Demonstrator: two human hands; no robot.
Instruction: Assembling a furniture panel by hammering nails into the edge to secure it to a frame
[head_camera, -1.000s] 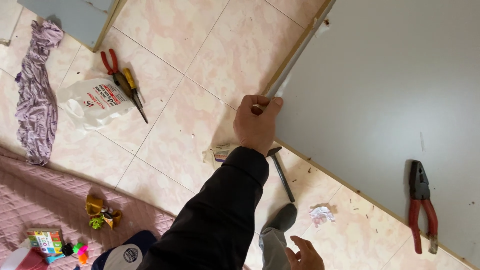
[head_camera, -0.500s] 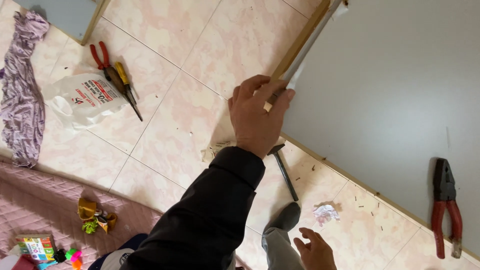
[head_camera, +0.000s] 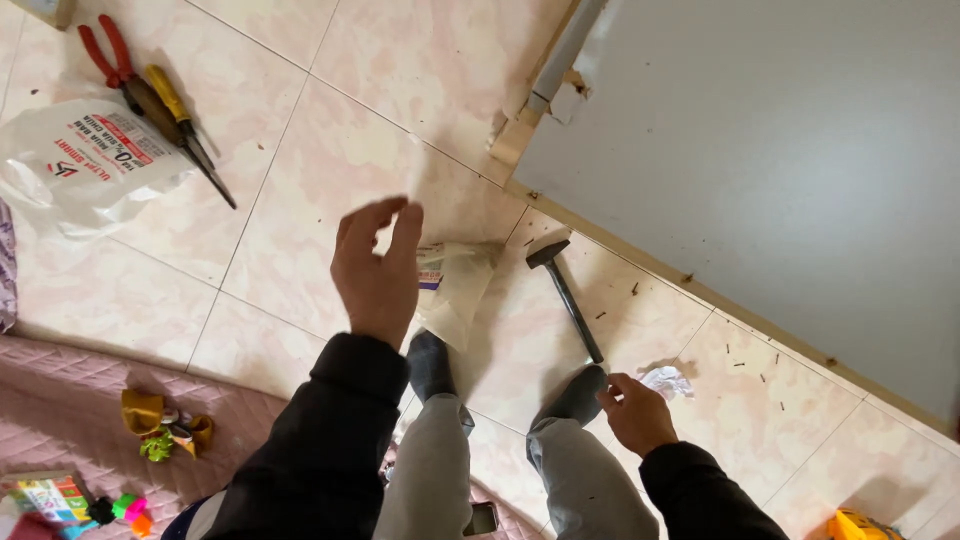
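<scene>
Grey trouser knees and dark socks directly below me; my right hand rests low by the right foot, fingers loosely curled, holding nothing that I can see. My left hand is raised over the floor, fingers apart and slightly bent, empty. Just past it lies a small clear plastic bag, and beside that a hammer, head toward the grey panel, handle pointing back at my right foot. To pick up the hammer cleanly I judge a grip low on the handle best, lifting away from the crumpled white paper. Small nails or chips are scattered on the pink tiles along the panel's wooden edge, so sock feet should keep back. Open tile lies left-centre; farther left, red pliers and a yellow-handled screwdriver lie by a white bag.
</scene>
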